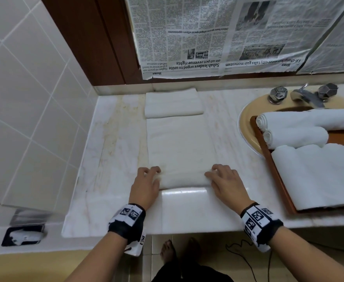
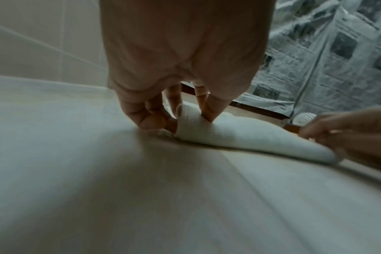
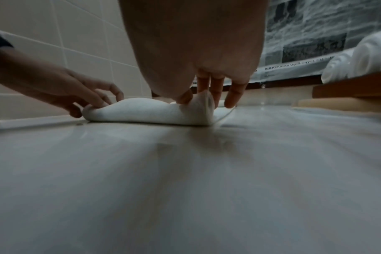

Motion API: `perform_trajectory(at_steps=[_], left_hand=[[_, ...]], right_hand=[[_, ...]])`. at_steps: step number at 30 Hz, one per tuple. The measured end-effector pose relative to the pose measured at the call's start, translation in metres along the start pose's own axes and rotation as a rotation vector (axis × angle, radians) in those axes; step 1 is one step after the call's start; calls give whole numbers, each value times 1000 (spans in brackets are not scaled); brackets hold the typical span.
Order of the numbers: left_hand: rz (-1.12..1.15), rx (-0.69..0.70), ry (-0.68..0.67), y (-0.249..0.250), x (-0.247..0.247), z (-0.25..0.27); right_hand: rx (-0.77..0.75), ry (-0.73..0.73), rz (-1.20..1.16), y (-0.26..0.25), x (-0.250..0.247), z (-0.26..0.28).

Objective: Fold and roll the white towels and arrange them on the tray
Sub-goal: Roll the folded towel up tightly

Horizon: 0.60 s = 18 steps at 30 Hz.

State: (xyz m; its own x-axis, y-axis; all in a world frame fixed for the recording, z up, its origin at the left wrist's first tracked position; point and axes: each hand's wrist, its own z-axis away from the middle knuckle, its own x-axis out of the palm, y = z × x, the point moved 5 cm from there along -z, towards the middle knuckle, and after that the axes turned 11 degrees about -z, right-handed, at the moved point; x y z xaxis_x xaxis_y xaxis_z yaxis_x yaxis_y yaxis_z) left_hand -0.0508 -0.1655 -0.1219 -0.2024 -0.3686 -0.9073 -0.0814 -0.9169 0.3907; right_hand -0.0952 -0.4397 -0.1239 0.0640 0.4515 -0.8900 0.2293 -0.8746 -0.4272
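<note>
On the counter (image 1: pixel 110 139), towel (image 1: pixel 179 143) roll ends under both hands' fingers (image 1: pixel 152 170)

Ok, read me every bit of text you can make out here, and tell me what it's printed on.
All on the newspaper, hung upside down:
"Sabah leaders urged to unite on 40 pct revenue rights"
"talks gain momentum" (start of the headline unclear)
"Home"
"Higher oil prices not a guarantee to boost Sabah's revenue"
Body columns: too small to read.
Wristband codes: patterns, no words.

Your marble countertop (image 1: pixel 114 151) carries a partly rolled white towel (image 1: pixel 179 143) at centre, a folded towel (image 1: pixel 173 103) beyond it, and a wooden tray (image 1: pixel 273 165) at right, over the sink.
</note>
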Motion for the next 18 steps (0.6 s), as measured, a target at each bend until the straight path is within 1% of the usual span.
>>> perform_trajectory(at_steps=[2,4,6,9,12,16,18], left_hand=[[-187,110,86,4,0,-1],[-298,180,100,8,2,0],[-339,179,95,14,0,4],[-446,188,4,17,1,5],[-426,178,-3,10,0,0],[-382,135,-184,5,2,2],[-272,80,-249,2,2,4]], right_hand=[[-12,-19,54,-7,1,1],[4,-76,90,-12,7,2],[24,-97,123,-14,12,-2],[117,-135,50,-9,11,-12],[201,-208,-57,-2,5,-15],[246,-270,-181,-2,-2,-10],[214,-286,-222,-2,0,-6]])
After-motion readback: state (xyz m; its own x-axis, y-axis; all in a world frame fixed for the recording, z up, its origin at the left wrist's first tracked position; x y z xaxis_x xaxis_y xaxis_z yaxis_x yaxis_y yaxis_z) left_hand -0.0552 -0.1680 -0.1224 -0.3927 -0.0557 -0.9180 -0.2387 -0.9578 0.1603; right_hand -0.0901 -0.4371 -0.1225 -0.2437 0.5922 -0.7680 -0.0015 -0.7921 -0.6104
